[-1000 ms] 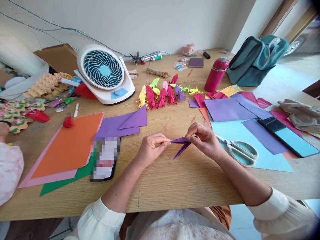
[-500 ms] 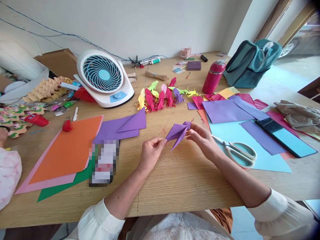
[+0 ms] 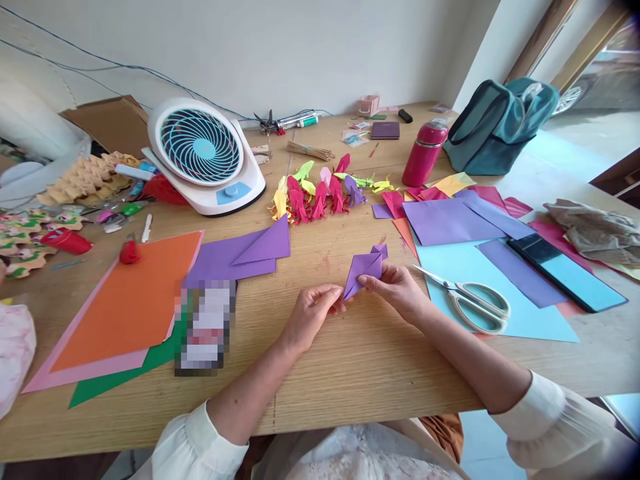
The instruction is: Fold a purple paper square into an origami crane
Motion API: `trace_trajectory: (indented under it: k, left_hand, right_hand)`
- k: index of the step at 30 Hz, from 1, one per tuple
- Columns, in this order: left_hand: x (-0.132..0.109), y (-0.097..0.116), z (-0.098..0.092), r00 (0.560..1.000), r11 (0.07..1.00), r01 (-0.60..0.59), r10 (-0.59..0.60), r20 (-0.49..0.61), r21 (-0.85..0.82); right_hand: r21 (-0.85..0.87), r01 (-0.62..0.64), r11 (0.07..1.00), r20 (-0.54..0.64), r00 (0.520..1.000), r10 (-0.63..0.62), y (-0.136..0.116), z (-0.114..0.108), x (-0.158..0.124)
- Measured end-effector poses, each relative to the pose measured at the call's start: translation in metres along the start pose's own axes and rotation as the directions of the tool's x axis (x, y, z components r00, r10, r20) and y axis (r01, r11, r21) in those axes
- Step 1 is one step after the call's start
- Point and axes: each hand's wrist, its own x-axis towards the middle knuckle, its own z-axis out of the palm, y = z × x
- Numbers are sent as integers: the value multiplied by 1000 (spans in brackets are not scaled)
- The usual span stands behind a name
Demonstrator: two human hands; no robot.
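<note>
A folded purple paper (image 3: 361, 270), kite-shaped with creased flaps, is held above the wooden table between my two hands. My left hand (image 3: 313, 312) pinches its lower left tip. My right hand (image 3: 399, 288) grips its right side, thumb lying on the front face and the other fingers behind. A small purple folded piece (image 3: 380, 250) shows at the top right of the paper; whether it is joined on I cannot tell. Scissors (image 3: 470, 297) with pale handles lie on a light blue sheet (image 3: 540, 323) to the right of my right hand.
Small folded paper figures (image 3: 320, 193) stand in a group at the back. Around them are a fan (image 3: 203, 150) and a red bottle (image 3: 425, 155). Orange sheets (image 3: 120, 300) and a blurred phone (image 3: 204, 327) lie left. A person's sleeve (image 3: 15, 353) shows at the left edge.
The purple paper has turned so its broad face shows, with the loose flaps brought together. My right thumb has moved onto its front, and my left hand has shifted slightly right and down.
</note>
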Motion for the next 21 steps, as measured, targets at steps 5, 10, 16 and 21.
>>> trace_trajectory:
  k: [5, 10, 16, 21]
  left_hand:
    - [3, -9, 1, 1000, 999, 22, -22, -7, 46]
    - [2, -15, 5, 999, 996, 42, -40, -27, 75]
    - [-3, -13, 10, 991, 961, -116, 129, -36, 251]
    - [-5, -14, 11, 983, 933, -151, 176, -47, 325]
  right_hand:
    - [-6, -16, 1000, 79, 997, 16, 1, 3, 0]
    - [29, -34, 999, 8, 999, 34, 2, 4, 0]
    - [63, -108, 992, 24, 994, 107, 11, 2, -3]
    - [129, -136, 982, 71, 989, 127, 14, 3, -5]
